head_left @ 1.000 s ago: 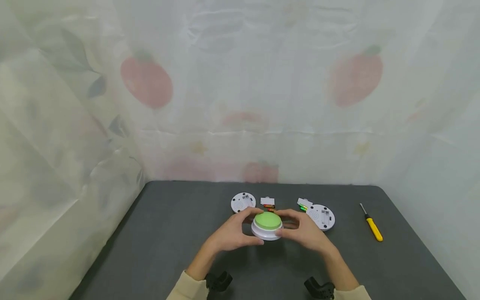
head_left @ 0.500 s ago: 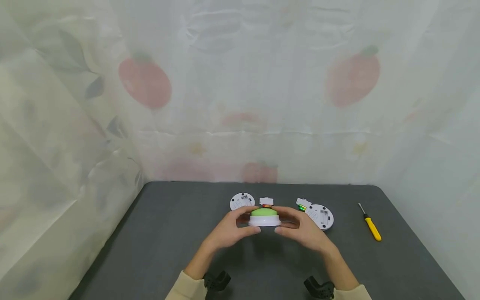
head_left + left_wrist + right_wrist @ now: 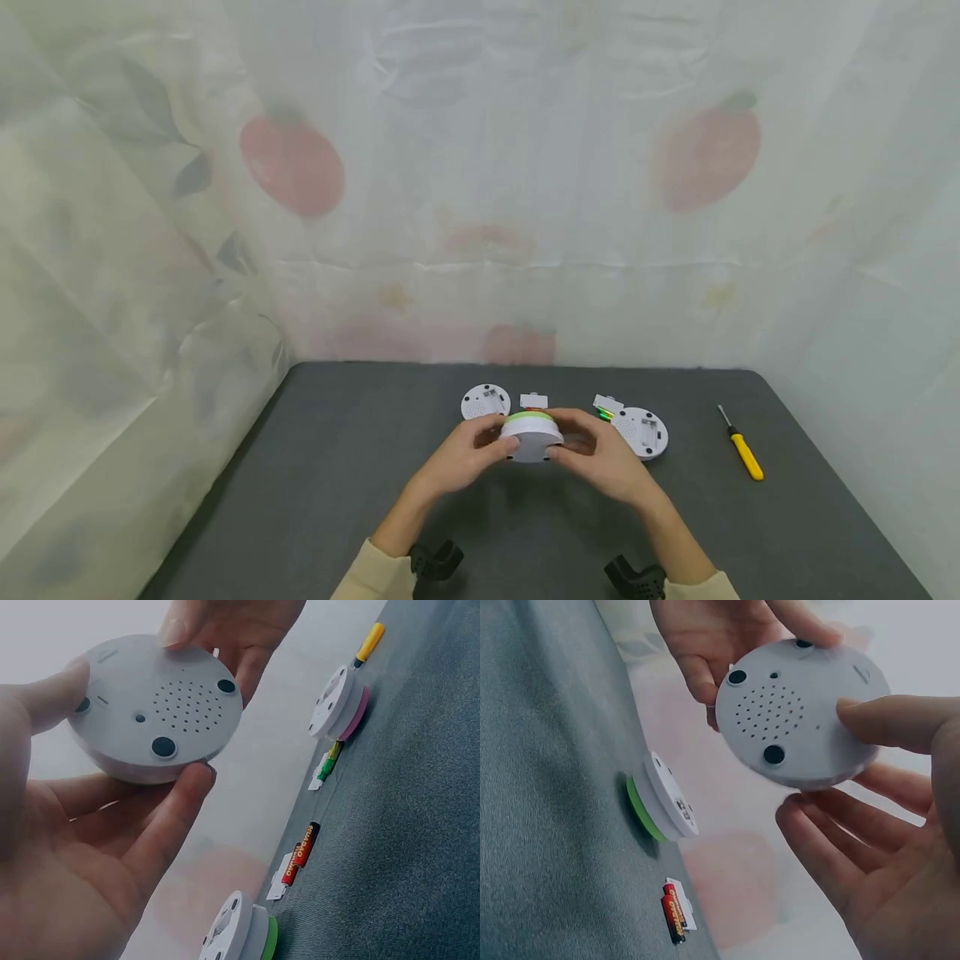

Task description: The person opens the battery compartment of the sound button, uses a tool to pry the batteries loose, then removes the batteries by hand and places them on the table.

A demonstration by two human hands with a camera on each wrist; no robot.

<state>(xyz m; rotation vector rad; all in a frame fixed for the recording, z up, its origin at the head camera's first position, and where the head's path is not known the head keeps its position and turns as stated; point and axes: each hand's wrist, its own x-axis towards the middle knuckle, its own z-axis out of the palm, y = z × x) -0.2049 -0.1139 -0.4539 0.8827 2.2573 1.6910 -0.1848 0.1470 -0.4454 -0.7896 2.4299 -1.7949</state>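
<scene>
A round white push-button device [image 3: 531, 439] with a green top is held up over the table between both hands. Its underside tilts toward the head camera; the wrist views show dark round feet, a speaker grid of small holes and a screw hole there. My left hand [image 3: 457, 458] grips its left side, thumb [image 3: 60, 697] on the underside and fingers beneath the rim. From the other side my right hand [image 3: 607, 458] holds it the same way, with the thumb [image 3: 885, 720] across the bottom face. The green top is mostly hidden in the wrist views.
Behind the hands lie two upturned round devices, one green-topped [image 3: 667, 799] and one pink-topped [image 3: 341, 705], with exposed battery slots. Near them are white battery covers [image 3: 533, 401], red batteries [image 3: 300, 851] and green batteries [image 3: 330, 761]. A yellow-handled screwdriver [image 3: 745, 450] lies at the right.
The held push-button device has tipped back: its green top faced the head camera, then its side, and now its underside shows. Both thumbs have come onto the bottom face.
</scene>
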